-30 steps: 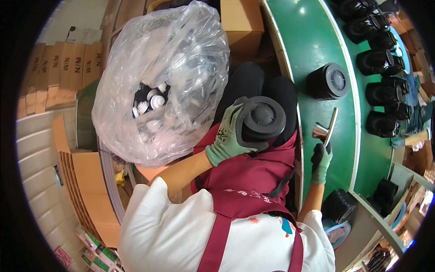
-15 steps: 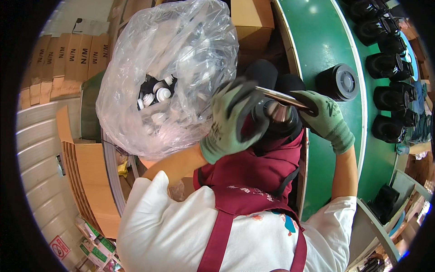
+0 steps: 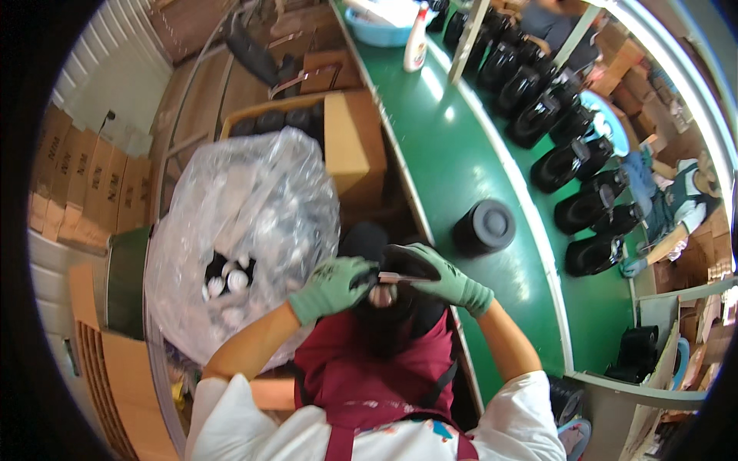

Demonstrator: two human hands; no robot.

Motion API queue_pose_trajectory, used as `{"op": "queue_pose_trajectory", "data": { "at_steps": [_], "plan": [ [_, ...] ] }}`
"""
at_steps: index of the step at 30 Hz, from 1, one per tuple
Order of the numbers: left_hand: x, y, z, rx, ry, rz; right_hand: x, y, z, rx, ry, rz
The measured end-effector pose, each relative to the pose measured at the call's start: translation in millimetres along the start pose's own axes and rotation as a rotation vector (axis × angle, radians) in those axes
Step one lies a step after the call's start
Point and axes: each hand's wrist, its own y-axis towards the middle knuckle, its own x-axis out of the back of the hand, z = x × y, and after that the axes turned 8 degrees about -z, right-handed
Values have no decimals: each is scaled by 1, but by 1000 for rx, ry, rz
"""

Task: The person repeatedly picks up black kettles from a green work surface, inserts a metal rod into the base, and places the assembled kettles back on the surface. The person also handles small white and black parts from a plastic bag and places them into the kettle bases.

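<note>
Both my hands wear green gloves with dark palms and meet above my lap. My left hand [image 3: 335, 287] is closed at the left end of a flat metal piece [image 3: 397, 277], its fingertips pinched. The piece's other end lies in my right hand [image 3: 440, 275], closed on it. Just under the metal piece shows a shiny rounded metal part [image 3: 382, 296] on a dark object between my legs, whose outline is hard to make out. To the left, a clear plastic bag [image 3: 254, 180] holds several white plastic parts [image 3: 234, 278].
A black cylindrical container [image 3: 484, 228] stands on the green bench [image 3: 419, 138] at my right. Several glossy black appliance housings [image 3: 578, 207] line its far side, with a co-worker [image 3: 684, 201] beyond. An open carton [image 3: 355, 146] with black items stands behind the bag; a bottle [image 3: 416, 42] sits farther up.
My view has tipped up, bringing more of the bench and room in. My left hand, blurred before, has settled at the metal piece's left end. My right hand keeps its hold.
</note>
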Motion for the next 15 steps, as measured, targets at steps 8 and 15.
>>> {"op": "queue_pose_trajectory", "data": {
  "at_steps": [8, 15],
  "plan": [
    [5, 10, 25, -237, 136, 199, -22, 2, 7, -160, 581, 152],
    [-59, 83, 1, 94, -734, 193, -144, 8, 79, 300, -300, -12]
  ]
}}
